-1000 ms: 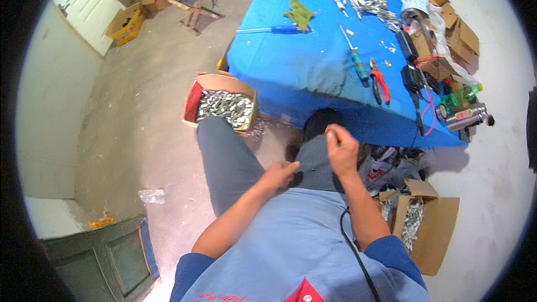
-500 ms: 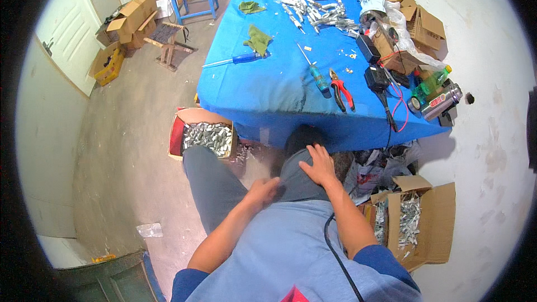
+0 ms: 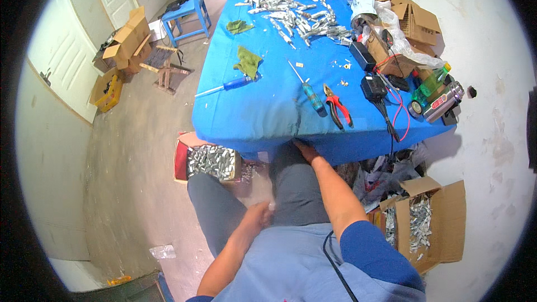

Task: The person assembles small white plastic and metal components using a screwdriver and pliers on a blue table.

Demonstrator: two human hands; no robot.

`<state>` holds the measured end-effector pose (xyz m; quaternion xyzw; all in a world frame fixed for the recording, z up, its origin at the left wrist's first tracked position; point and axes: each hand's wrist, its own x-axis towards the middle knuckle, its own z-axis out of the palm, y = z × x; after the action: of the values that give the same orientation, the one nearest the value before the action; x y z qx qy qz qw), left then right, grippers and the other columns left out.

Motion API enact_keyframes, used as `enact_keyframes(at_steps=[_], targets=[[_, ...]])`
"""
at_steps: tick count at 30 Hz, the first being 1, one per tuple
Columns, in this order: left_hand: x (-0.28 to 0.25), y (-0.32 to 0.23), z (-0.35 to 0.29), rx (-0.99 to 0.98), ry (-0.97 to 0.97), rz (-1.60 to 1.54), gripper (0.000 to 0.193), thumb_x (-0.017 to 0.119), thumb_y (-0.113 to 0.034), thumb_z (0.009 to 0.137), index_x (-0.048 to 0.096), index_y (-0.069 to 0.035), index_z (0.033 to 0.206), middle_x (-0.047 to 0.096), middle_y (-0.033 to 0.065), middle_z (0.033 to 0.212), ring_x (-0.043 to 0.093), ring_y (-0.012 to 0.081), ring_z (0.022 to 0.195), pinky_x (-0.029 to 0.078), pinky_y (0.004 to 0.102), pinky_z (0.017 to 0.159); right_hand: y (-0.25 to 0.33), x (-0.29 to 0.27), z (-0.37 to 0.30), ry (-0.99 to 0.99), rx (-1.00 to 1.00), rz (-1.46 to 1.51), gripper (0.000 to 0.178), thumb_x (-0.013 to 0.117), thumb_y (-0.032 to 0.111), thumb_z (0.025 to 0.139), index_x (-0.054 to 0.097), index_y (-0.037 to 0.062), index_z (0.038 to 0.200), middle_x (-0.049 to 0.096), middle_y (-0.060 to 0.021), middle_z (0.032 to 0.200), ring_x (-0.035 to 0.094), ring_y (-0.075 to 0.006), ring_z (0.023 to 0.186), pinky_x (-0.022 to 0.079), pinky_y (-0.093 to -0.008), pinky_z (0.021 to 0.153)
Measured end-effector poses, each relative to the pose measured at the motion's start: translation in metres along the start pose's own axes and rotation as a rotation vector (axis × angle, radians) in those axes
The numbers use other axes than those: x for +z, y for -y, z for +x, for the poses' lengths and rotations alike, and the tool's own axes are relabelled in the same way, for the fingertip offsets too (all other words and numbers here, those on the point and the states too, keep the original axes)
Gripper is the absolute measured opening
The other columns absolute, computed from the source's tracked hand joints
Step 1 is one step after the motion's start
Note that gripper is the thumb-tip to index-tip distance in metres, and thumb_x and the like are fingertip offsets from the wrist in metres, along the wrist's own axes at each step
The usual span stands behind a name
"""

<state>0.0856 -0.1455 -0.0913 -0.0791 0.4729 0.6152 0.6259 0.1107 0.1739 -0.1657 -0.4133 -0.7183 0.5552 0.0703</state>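
My left hand (image 3: 257,215) is over the inner side of my lap, its fingers curled in and a little blurred. A small pale spot shows at the fingertips; I cannot make out what it is. My right hand (image 3: 306,151) reaches forward to my right knee, right at the near edge of the blue-covered table (image 3: 251,117). Its fingertips are hidden by the knee and the table edge. Nearest on the tabletop are pliers with red handles (image 3: 338,107) and a teal-handled screwdriver (image 3: 311,97). A blue-handled screwdriver (image 3: 226,85) lies farther left beside a green cloth (image 3: 247,61).
A heap of small silvery parts (image 3: 307,14) covers the far tabletop. Black power adapters (image 3: 373,88), a green bottle (image 3: 433,82) and a steel flask (image 3: 444,100) stand right. Boxes of metal parts sit on the floor, one left (image 3: 180,159), one right (image 3: 447,221). A blue chair (image 3: 182,15) stands beyond.
My right hand has moved forward from my thigh to the table's near edge. My left hand has drawn back slightly, its fingers more curled. The whole view has shifted a little.
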Motion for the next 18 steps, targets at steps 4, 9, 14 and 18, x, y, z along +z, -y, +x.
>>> enact_keyframes(at_steps=[4,9,14,18], targets=[[-0.01,0.0,0.006,-0.032,0.028,-0.037,0.033,0.055,-0.033,0.099,0.045,-0.014,0.074,0.038,-0.0034,0.06,0.031,0.0095,0.048,0.027,0.0262,0.047,-0.036,0.014,0.015,-0.041,0.061,-0.137,0.073,0.051,0.06,0.092,0.05,0.0054,0.14,0.045,-0.02,0.146,0.039,-0.036,0.138,0.03,-0.0415,0.114],[-0.009,-0.002,0.011,-0.052,0.025,-0.032,0.035,0.054,-0.034,0.1,0.044,-0.015,0.072,0.034,-0.0037,0.06,0.028,0.0095,0.049,0.025,0.0267,0.047,0.02,-0.008,-0.089,-0.217,-0.022,-0.447,0.049,0.058,0.042,0.091,0.067,-0.0038,0.104,0.069,-0.0215,0.102,0.064,-0.0435,0.097,0.049,-0.0455,0.086],[-0.011,0.003,0.028,-0.13,0.008,-0.027,0.017,0.054,-0.028,0.097,0.058,-0.013,0.09,0.048,-0.004,0.066,0.033,0.006,0.049,0.027,0.0223,0.044,0.066,-0.03,-0.158,-0.437,-0.579,-0.227,0.014,0.065,0.01,0.087,0.067,-0.0028,0.092,0.07,-0.017,0.092,0.068,-0.0328,0.082,0.054,-0.0362,0.073],[-0.004,-0.003,0.037,-0.165,-0.013,-0.001,0.026,0.055,-0.03,0.098,0.049,-0.015,0.078,0.044,-0.002,0.062,0.032,0.0085,0.048,0.026,0.0255,0.045,0.143,-0.059,-0.163,-0.511,-0.786,-0.206,0.011,0.066,0.005,0.086,0.068,-0.0012,0.095,0.069,-0.0166,0.092,0.069,-0.0293,0.081,0.055,-0.0355,0.07]])
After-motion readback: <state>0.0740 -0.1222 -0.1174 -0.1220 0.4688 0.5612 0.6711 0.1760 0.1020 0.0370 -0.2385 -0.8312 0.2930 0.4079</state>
